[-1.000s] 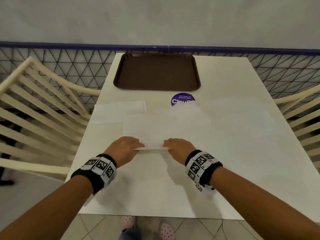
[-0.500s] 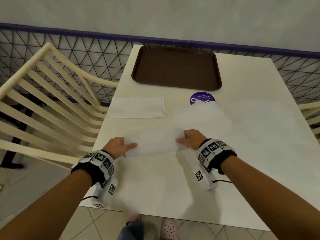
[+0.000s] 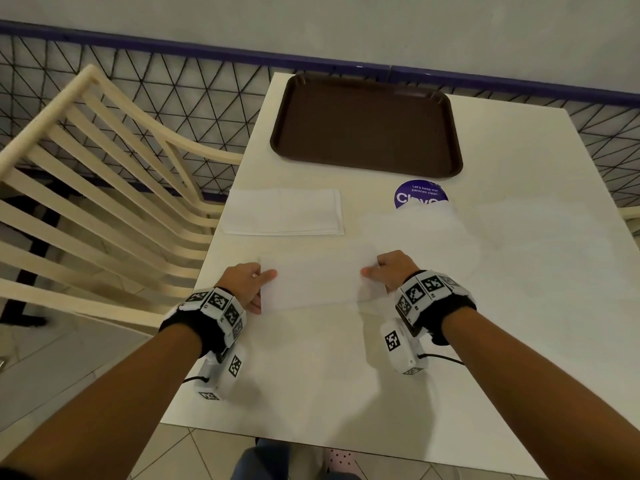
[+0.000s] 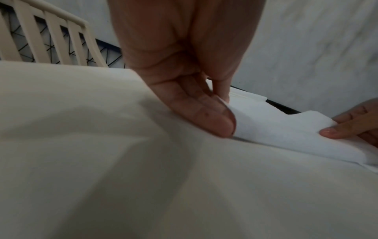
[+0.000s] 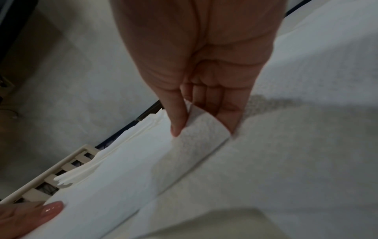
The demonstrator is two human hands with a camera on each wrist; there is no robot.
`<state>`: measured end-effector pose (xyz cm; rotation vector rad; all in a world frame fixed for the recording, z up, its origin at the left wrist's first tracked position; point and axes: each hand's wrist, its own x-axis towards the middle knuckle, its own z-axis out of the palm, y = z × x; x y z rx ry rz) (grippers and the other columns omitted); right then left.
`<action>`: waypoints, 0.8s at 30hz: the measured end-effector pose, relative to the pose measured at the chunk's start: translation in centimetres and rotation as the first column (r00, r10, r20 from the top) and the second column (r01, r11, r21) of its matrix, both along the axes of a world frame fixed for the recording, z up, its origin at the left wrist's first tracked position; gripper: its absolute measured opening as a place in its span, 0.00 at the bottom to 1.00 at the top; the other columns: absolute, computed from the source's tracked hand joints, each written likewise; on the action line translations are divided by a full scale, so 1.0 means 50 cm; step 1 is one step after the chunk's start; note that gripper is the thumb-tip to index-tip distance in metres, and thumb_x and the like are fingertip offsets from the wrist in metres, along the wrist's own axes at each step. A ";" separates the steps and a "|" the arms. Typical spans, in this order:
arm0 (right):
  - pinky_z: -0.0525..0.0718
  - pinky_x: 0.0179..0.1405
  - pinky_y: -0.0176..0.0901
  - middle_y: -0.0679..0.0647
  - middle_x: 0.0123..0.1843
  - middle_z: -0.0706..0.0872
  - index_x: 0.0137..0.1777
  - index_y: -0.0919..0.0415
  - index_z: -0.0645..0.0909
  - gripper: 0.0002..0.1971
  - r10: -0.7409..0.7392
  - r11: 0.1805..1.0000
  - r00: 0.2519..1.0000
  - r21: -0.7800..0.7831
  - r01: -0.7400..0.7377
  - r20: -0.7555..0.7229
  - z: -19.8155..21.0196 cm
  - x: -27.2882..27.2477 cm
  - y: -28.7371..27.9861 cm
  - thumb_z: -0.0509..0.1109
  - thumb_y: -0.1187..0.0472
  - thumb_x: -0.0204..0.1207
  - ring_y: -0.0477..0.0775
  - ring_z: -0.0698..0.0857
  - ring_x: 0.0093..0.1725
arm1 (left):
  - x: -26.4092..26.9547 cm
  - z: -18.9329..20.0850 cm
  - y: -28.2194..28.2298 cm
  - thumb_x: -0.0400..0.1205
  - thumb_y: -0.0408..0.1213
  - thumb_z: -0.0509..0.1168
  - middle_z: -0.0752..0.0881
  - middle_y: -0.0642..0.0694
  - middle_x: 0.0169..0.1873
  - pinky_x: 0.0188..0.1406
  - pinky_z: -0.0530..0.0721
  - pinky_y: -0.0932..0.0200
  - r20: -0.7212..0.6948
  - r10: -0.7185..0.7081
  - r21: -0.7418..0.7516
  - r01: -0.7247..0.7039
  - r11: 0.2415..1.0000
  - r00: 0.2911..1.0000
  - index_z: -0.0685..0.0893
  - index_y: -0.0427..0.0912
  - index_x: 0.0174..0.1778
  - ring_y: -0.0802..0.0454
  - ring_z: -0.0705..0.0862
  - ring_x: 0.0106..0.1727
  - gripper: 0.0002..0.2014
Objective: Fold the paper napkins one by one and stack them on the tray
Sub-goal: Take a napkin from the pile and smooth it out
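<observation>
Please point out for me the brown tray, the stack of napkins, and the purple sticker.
brown tray (image 3: 367, 124): head view, its bare floor.
stack of napkins (image 3: 284, 212): head view, middle of top sheet.
purple sticker (image 3: 419, 195): head view, its uncovered upper part.

Cream slatted chair (image 3: 104, 188), tiled floor (image 3: 52, 368)

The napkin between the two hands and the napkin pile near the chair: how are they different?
The held napkin is one folded piece, pinched at its ends by the left hand and the right hand; the napkin pile has several layers, edges showing in the right wrist view, and nobody touches it. The held napkin is nearer the person; the pile lies closer to the tray. Both are white, rectangular and off the tray.
</observation>
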<state>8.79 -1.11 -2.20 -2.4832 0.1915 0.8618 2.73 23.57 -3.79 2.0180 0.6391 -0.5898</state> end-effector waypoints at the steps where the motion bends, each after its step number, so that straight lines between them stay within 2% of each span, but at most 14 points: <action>1: 0.67 0.27 0.35 0.53 0.26 0.70 0.25 0.59 0.64 0.22 -0.001 1.000 1.000 -0.005 0.001 -0.001 -0.001 0.002 0.002 0.69 0.56 0.77 0.55 0.72 0.29 | 0.002 0.001 -0.001 0.82 0.46 0.63 0.80 0.39 0.28 0.18 0.85 0.60 0.000 -0.005 0.021 0.005 1.000 1.000 0.72 0.38 0.34 0.46 0.82 0.27 0.16; 3: 0.66 0.26 0.35 0.54 0.25 0.69 0.25 0.60 0.63 0.23 0.003 1.000 1.000 -0.024 -0.003 0.003 -0.003 0.005 0.004 0.69 0.55 0.76 0.50 0.69 0.26 | 0.005 0.002 -0.004 0.82 0.46 0.62 0.80 0.40 0.27 0.22 0.86 0.58 -0.006 -0.025 0.057 0.025 0.998 1.000 0.71 0.39 0.33 0.46 0.82 0.26 0.17; 6: 0.66 0.26 0.34 0.54 0.25 0.69 0.25 0.60 0.63 0.23 0.010 0.999 1.000 -0.043 -0.010 0.003 -0.003 0.006 0.005 0.68 0.55 0.77 0.48 0.69 0.26 | 0.007 0.004 -0.008 0.83 0.47 0.61 0.80 0.40 0.25 0.36 0.88 0.49 -0.009 -0.051 0.098 0.052 0.994 0.999 0.70 0.40 0.33 0.43 0.82 0.26 0.17; 10: 0.67 0.26 0.37 0.54 0.25 0.69 0.25 0.60 0.63 0.23 -0.007 1.000 1.000 -0.030 0.007 0.001 -0.005 0.006 0.006 0.69 0.56 0.76 0.50 0.69 0.26 | 0.005 0.012 -0.014 0.84 0.48 0.59 0.82 0.40 0.26 0.43 0.87 0.49 -0.025 -0.106 0.206 0.109 0.973 0.994 0.69 0.41 0.33 0.42 0.84 0.30 0.18; 12: 0.66 0.26 0.38 0.53 0.26 0.69 0.25 0.60 0.63 0.23 -0.006 0.999 1.000 -0.035 0.006 0.010 -0.007 0.006 0.007 0.69 0.56 0.76 0.54 0.72 0.29 | 0.007 0.017 -0.017 0.84 0.49 0.57 0.86 0.37 0.36 0.50 0.86 0.48 -0.049 -0.183 0.319 0.189 0.929 0.982 0.73 0.39 0.38 0.38 0.87 0.42 0.17; 13: 0.67 0.26 0.38 0.53 0.26 0.69 0.25 0.60 0.64 0.22 -0.005 0.999 1.000 -0.038 0.006 0.014 -0.008 0.006 0.007 0.70 0.56 0.76 0.56 0.73 0.33 | 0.008 0.020 -0.020 0.83 0.49 0.58 0.86 0.36 0.43 0.53 0.84 0.48 -0.055 -0.209 0.373 0.214 0.903 0.976 0.76 0.37 0.45 0.37 0.86 0.47 0.16; 14: 0.67 0.26 0.39 0.53 0.26 0.70 0.25 0.60 0.65 0.22 -0.003 0.999 1.000 -0.037 0.003 0.019 -0.007 0.005 0.007 0.70 0.55 0.75 0.56 0.74 0.37 | 0.010 0.023 -0.024 0.83 0.48 0.59 0.85 0.37 0.49 0.54 0.83 0.48 -0.045 -0.221 0.416 0.219 0.883 0.974 0.75 0.36 0.52 0.37 0.85 0.51 0.16; 16: 0.67 0.28 0.40 0.54 0.28 0.71 0.27 0.61 0.67 0.20 0.005 0.999 1.000 -0.034 -0.005 0.020 -0.004 0.004 0.010 0.70 0.56 0.75 0.55 0.74 0.40 | 0.010 0.033 -0.037 0.82 0.43 0.62 0.78 0.41 0.56 0.52 0.80 0.48 0.016 -0.279 0.522 0.230 0.821 0.960 0.70 0.38 0.60 0.39 0.82 0.55 0.16; 17: 0.67 0.29 0.40 0.55 0.29 0.71 0.27 0.61 0.67 0.20 0.006 0.999 1.000 -0.034 -0.006 0.020 -0.004 0.005 0.010 0.70 0.56 0.75 0.55 0.73 0.38 | 0.011 0.038 -0.046 0.81 0.39 0.64 0.75 0.42 0.59 0.52 0.80 0.50 0.041 -0.361 0.600 0.266 0.754 0.932 0.69 0.39 0.63 0.42 0.80 0.56 0.17; 19: 0.63 0.25 0.38 0.53 0.26 0.66 0.24 0.61 0.62 0.24 0.005 0.999 0.999 -0.040 -0.004 0.031 -0.001 0.003 0.013 0.71 0.56 0.75 0.52 0.69 0.29 | 0.011 0.040 -0.068 0.80 0.31 0.64 0.71 0.43 0.62 0.53 0.80 0.55 0.066 -0.568 0.739 0.342 0.580 0.821 0.68 0.43 0.67 0.46 0.77 0.57 0.20; 20: 0.61 0.24 0.37 0.53 0.25 0.64 0.24 0.60 0.59 0.26 0.008 0.999 0.999 -0.049 -0.006 0.041 0.002 0.002 0.014 0.71 0.57 0.75 0.50 0.66 0.26 | 0.010 0.039 -0.081 0.80 0.29 0.63 0.71 0.44 0.63 0.54 0.79 0.57 0.082 -0.639 0.762 0.365 0.535 0.765 0.69 0.43 0.68 0.46 0.75 0.59 0.21; 22: 0.60 0.23 0.37 0.52 0.25 0.63 0.23 0.60 0.58 0.26 0.015 0.998 0.999 -0.063 -0.012 0.050 0.004 0.001 0.015 0.71 0.57 0.75 0.48 0.63 0.25 | 0.005 0.038 -0.109 0.83 0.32 0.58 0.70 0.45 0.65 0.54 0.77 0.58 0.100 -0.712 0.747 0.420 0.515 0.695 0.72 0.43 0.67 0.47 0.73 0.62 0.16; 24: 0.60 0.23 0.37 0.52 0.25 0.64 0.23 0.60 0.59 0.26 0.029 0.997 0.998 -0.067 -0.026 0.051 0.002 0.002 0.015 0.71 0.57 0.75 0.48 0.64 0.25 | -0.004 0.033 -0.133 0.86 0.40 0.54 0.70 0.45 0.66 0.54 0.76 0.57 0.097 -0.724 0.695 0.474 0.540 0.683 0.73 0.43 0.68 0.47 0.71 0.65 0.15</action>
